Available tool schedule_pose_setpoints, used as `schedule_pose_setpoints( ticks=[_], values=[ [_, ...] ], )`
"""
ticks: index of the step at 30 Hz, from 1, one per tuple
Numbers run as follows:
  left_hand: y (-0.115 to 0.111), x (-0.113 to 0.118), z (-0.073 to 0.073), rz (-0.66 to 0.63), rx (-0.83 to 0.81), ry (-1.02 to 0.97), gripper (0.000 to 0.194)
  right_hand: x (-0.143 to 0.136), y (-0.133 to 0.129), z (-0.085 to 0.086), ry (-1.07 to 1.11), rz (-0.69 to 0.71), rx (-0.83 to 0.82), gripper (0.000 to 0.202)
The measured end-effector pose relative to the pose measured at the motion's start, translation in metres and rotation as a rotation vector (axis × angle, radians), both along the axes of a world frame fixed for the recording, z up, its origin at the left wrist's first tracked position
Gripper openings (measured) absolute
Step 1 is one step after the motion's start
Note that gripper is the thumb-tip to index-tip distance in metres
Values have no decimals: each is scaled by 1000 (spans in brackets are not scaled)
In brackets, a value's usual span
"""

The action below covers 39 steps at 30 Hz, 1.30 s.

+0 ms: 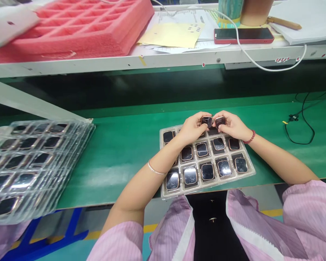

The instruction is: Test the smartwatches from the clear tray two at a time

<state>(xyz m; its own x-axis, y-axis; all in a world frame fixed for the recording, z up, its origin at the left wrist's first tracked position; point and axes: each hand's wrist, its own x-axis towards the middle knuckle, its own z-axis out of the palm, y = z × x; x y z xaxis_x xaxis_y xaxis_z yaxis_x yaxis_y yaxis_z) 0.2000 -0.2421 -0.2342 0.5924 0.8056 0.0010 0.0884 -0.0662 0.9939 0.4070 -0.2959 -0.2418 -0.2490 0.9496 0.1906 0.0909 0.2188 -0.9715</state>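
My left hand (193,127) is closed on a smartwatch case (207,121) with a dark screen and a gold-coloured rim. A second, similar watch case (220,121) is pinched between the thumb and fingers of my right hand (232,126). Both cases are held side by side above the far edge of a clear plastic tray (191,191). Rows of the same dark-faced watch cases sit face up in the tray's pockets, among them a case (207,171) in the near row. My left forearm hides some pockets on the tray's left side.
At the left stands a stack of clear trays (78,152) loaded with watch cases. Black cables (301,119) lie on the green bench (119,159) at the right. A raised shelf (179,59) carries pink foam (116,40), papers and a phone (244,35); a white cable hangs over its edge.
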Motion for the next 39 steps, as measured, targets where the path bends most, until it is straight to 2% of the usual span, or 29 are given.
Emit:
schedule_pose_setpoints(
  ticks=[4, 9, 15, 20, 27, 39],
  values=[
    [0, 1, 0, 1, 3, -13, 42, 1, 0, 0, -7, -8, -9, 34],
    [-2, 0, 3, 14, 12, 16, 42, 2, 0, 1, -1, -35, -97, 23],
    [-1, 0, 2, 1, 10, -6, 43, 2, -1, 3, -5, -20, -82, 28],
    [-1, 0, 1, 11, 17, 23, 43, 2, -1, 2, -10, -40, -127, 21],
    [0, 1, 0, 11, 31, 7, 42, 1, 0, -1, -22, -22, -1, 27],
    [2, 2, -2, 15, -76, -80, 52, 0, -1, 4, -5, -16, -16, 31]
  ],
)
